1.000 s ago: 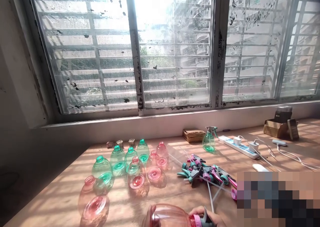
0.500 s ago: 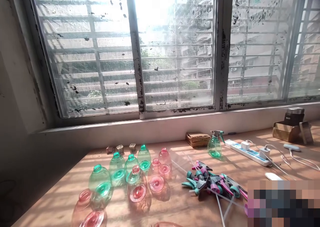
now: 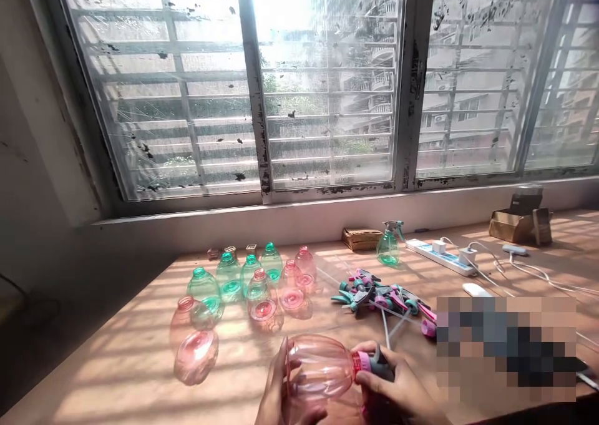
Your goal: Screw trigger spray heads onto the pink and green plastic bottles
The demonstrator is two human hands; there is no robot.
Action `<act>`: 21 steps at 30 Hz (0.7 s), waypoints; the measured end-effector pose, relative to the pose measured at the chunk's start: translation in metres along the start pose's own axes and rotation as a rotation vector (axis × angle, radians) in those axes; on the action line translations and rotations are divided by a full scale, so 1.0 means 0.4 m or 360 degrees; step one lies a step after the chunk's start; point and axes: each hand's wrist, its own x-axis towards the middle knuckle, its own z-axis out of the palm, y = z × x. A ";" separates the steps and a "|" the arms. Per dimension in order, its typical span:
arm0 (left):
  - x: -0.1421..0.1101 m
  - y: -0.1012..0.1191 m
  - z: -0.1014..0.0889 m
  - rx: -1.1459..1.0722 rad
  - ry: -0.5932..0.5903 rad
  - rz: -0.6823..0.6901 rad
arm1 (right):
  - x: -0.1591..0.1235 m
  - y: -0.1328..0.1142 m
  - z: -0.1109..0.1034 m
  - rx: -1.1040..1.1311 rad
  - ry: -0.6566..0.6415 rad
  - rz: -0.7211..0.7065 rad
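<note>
A clear pink spray bottle (image 3: 321, 369) lies on its side at the bottom middle, its base to the left and neck to the right. My left hand (image 3: 275, 384) is wrapped about the base end. At the neck, my right hand (image 3: 402, 384) grips a grey and pink spray head (image 3: 381, 364), thumb against the pink collar. The collar sits on the neck; how tightly is not visible. Beyond my left hand stands an open-necked pink bottle (image 3: 194, 344). A heap of grey, pink and teal spray heads (image 3: 386, 295) lies beyond my right hand.
Several green bottles (image 3: 229, 278) and pink ones stand without tops at the left. Along the back are a cardboard box (image 3: 361, 239), a green bottle with its sprayer (image 3: 388, 247) and a power strip (image 3: 440, 258) with cables. A white mouse (image 3: 476, 289) lies right; a nearby patch is pixelated.
My view has tipped down, so the table sits higher in the picture. Both hands and the pink bottle with its spray head now show; earlier only a pink edge appeared at the bottom.
</note>
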 end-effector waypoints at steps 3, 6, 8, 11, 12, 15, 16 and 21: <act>-0.011 -0.003 -0.011 0.0032 -0.0005 0.0070 | -0.005 -0.006 0.000 -0.0058 0.0061 -0.0106; -0.012 0.003 -0.015 0.0077 -0.0032 0.0110 | -0.004 0.000 -0.003 -0.0060 0.0022 -0.0051; -0.013 0.009 -0.013 0.0102 -0.0039 0.0137 | -0.006 0.003 -0.004 -0.0040 -0.0026 0.0000; -0.016 0.019 -0.010 0.0165 -0.0091 0.0155 | -0.012 -0.001 -0.003 -0.0022 -0.0070 0.0017; -0.018 0.023 -0.010 0.0204 -0.0122 0.0165 | -0.014 -0.005 -0.002 -0.0018 -0.0082 0.0014; -0.022 0.038 -0.010 0.0355 -0.0167 0.0183 | -0.020 -0.016 0.001 0.0002 -0.0114 0.0012; -0.023 0.044 -0.010 0.0381 -0.0165 0.0161 | -0.021 -0.019 0.002 0.0009 -0.0117 0.0019; -0.025 0.074 -0.010 0.0354 -0.0183 -0.0093 | -0.025 -0.024 -0.001 0.0042 -0.0102 0.0080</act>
